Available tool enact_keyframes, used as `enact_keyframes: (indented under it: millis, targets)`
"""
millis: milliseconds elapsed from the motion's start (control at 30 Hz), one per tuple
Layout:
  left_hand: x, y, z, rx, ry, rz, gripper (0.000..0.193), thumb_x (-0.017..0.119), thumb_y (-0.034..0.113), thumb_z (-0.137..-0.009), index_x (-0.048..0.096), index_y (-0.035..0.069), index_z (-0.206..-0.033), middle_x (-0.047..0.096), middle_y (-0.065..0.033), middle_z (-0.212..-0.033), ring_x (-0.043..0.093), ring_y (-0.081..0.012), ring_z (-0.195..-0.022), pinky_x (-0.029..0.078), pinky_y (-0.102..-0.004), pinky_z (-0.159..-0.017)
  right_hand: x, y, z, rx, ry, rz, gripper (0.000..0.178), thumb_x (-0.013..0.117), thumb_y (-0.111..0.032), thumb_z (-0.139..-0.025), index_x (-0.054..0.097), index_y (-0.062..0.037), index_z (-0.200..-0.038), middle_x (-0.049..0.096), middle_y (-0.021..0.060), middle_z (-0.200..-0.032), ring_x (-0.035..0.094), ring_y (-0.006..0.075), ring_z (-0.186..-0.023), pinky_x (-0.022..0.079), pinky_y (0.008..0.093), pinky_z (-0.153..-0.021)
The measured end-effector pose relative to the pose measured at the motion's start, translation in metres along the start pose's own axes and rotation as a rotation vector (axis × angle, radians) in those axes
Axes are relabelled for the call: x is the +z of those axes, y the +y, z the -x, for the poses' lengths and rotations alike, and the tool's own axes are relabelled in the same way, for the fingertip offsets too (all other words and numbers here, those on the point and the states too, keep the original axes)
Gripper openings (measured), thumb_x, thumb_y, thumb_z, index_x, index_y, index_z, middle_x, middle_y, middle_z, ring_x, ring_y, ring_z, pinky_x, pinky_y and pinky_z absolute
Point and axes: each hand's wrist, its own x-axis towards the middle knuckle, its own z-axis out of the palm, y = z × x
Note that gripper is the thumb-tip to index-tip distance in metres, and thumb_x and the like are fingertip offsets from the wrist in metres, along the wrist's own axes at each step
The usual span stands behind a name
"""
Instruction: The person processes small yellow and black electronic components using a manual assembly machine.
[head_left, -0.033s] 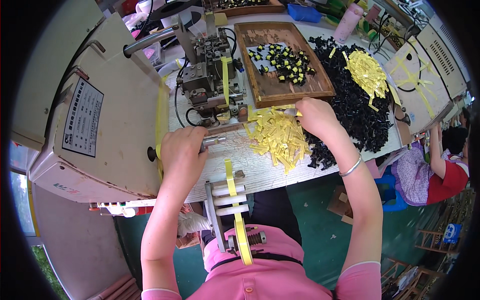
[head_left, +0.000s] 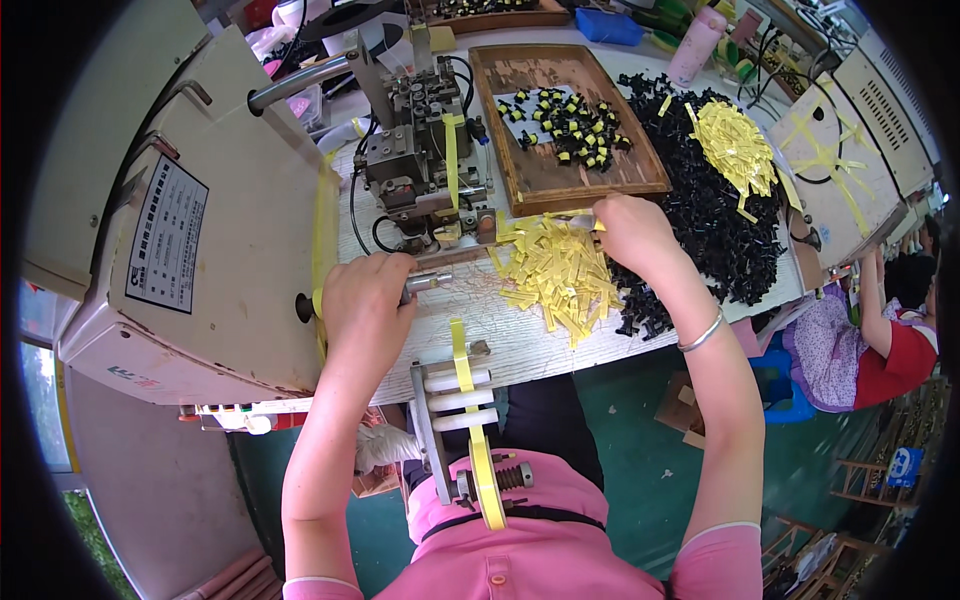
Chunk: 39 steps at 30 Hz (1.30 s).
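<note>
My left hand point(head_left: 368, 295) is closed round a metal rod point(head_left: 428, 282) beside the beige machine point(head_left: 230, 230); the rod's silver end sticks out past my fingers. My right hand point(head_left: 632, 232) is pinched at the far edge of a heap of cut yellow strips point(head_left: 558, 275). A small greyish piece shows at its fingertips, too indistinct to name. Between and beyond my hands stands a metal press mechanism point(head_left: 400, 165) with a yellow tape point(head_left: 451, 160) running down into it. Nearest me, a bracket with white rollers point(head_left: 460, 400) carries a roll of yellow tape point(head_left: 487, 490).
A wooden tray point(head_left: 490, 120) holds several black parts with yellow bands point(head_left: 575, 125). To its right spreads a big pile of black parts point(head_left: 730, 255), topped by more yellow strips point(head_left: 735, 145). A pink bottle point(head_left: 697, 45) stands behind. Another person point(head_left: 850, 340) sits far right.
My right hand has shifted very slightly to the right at the strip heap. My left hand stays on the rod.
</note>
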Motion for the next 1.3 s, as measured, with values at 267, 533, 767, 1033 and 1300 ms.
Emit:
enact_keyframes:
  millis: [267,533,767,1033,1300]
  targets:
    - [-0.006,0.004,0.0,0.013,0.009,0.069,0.028,0.073,0.013,-0.068,0.062,0.007,-0.094,0.061,-0.0068,-0.085,0.059,-0.0266,-0.084,0.041,-0.0393,-0.074,-0.028,-0.009,0.014,0.082,0.35,-0.24,0.018,0.069,-0.013,-0.076,0.062,0.002,-0.084,0.063,0.0187,-0.086,0.061,0.037,-0.082,0.048,0.0436,-0.073]
    - [-0.002,0.014,-0.009,0.095,0.056,0.251,0.034,0.075,0.019,-0.071,0.064,0.005,-0.1,0.063,-0.0103,-0.094,0.059,-0.0296,-0.091,0.044,-0.0399,-0.078,0.013,-0.106,0.018,0.169,-0.072,-1.839,0.014,0.067,-0.012,-0.085,0.061,-0.0036,-0.095,0.054,-0.0004,-0.063,0.04,0.0047,-0.042,0.029,0.0197,-0.038]
    - [0.017,0.013,-0.017,0.132,0.113,0.297,0.023,0.07,0.018,-0.07,0.064,0.007,-0.089,0.063,-0.0066,-0.082,0.061,-0.0261,-0.082,0.044,-0.0407,-0.07,0.037,-0.104,0.021,0.234,-0.142,-1.929,0.015,0.062,-0.018,-0.089,0.056,-0.0066,-0.097,0.06,0.0065,-0.067,0.043,0.0089,-0.038,0.03,0.0217,-0.035]
    - [0.022,0.017,-0.01,0.112,0.246,0.206,0.02,0.068,0.019,-0.069,0.063,0.008,-0.086,0.06,-0.0048,-0.076,0.059,-0.0255,-0.078,0.041,-0.0391,-0.071,0.009,-0.103,0.027,0.114,-0.052,-1.517,0.02,0.062,-0.011,-0.088,0.06,0.0026,-0.102,0.058,0.0014,-0.072,0.042,0.004,-0.046,0.03,0.0194,-0.041]
    - [0.006,0.002,-0.01,-0.029,-0.045,0.2,0.029,0.071,0.02,-0.068,0.064,0.007,-0.093,0.064,-0.0099,-0.078,0.062,-0.0313,-0.078,0.045,-0.0444,-0.068,0.01,-0.126,0.017,0.199,-0.245,-1.856,0.014,0.063,-0.016,-0.087,0.056,-0.0054,-0.093,0.041,-0.0038,-0.052,0.034,0.0053,-0.037,0.023,0.0214,-0.035]
